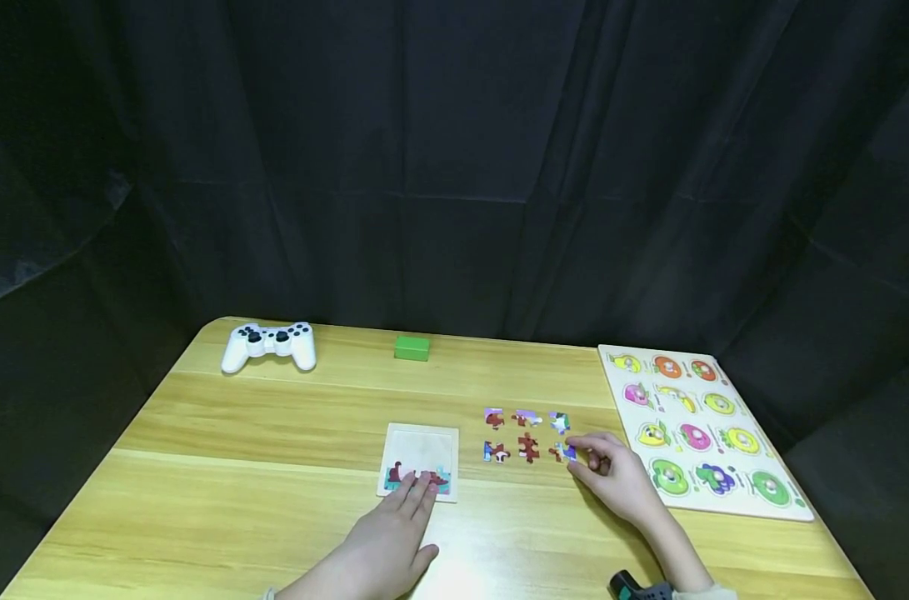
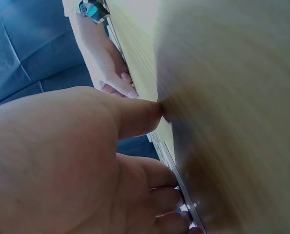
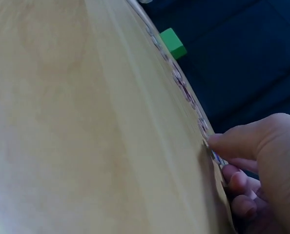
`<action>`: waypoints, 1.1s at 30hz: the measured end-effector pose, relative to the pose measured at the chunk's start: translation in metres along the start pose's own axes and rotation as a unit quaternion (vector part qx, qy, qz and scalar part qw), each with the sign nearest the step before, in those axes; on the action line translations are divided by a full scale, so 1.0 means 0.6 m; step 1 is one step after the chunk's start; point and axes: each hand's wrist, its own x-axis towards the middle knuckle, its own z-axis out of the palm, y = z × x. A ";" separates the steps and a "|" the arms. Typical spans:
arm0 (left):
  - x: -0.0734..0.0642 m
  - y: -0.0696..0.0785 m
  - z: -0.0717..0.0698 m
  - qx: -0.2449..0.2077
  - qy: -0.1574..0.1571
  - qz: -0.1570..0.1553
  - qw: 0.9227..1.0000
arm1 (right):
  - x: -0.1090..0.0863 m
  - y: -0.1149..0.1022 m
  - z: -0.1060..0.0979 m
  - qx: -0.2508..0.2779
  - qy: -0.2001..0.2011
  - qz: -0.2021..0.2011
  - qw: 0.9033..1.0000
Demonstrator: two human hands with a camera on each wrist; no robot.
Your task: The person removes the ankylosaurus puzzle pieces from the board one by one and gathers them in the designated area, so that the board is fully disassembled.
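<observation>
The left hand rests its straight fingers on the lower part of a small square puzzle tray. Joined puzzle pieces in red-brown and teal lie along the tray's bottom, partly hidden under those fingertips. Right of the tray, loose jigsaw pieces lie in two rows on the table, among them a red-brown piece. At the right end of the near row, the right hand has its thumb and index finger pinching the edge of a blue and brown puzzle piece. The right wrist view shows this piece between thumb and finger.
A board with fruit pictures lies at the table's right side, close to the right hand. A white game controller sits at the back left and a green block at the back middle. Dark curtains hang behind the wooden table.
</observation>
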 end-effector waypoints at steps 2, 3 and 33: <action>-0.002 0.000 -0.002 0.002 0.004 -0.001 1.000 | 0.002 0.000 -0.001 0.011 -0.003 0.002 1.000; -0.003 0.001 -0.002 0.004 0.007 -0.002 1.000 | 0.002 -0.001 -0.002 0.018 -0.005 0.004 1.000; 0.036 -0.214 -0.006 -0.329 0.113 -0.026 0.937 | 0.078 -0.240 0.238 0.117 -0.210 -0.123 0.963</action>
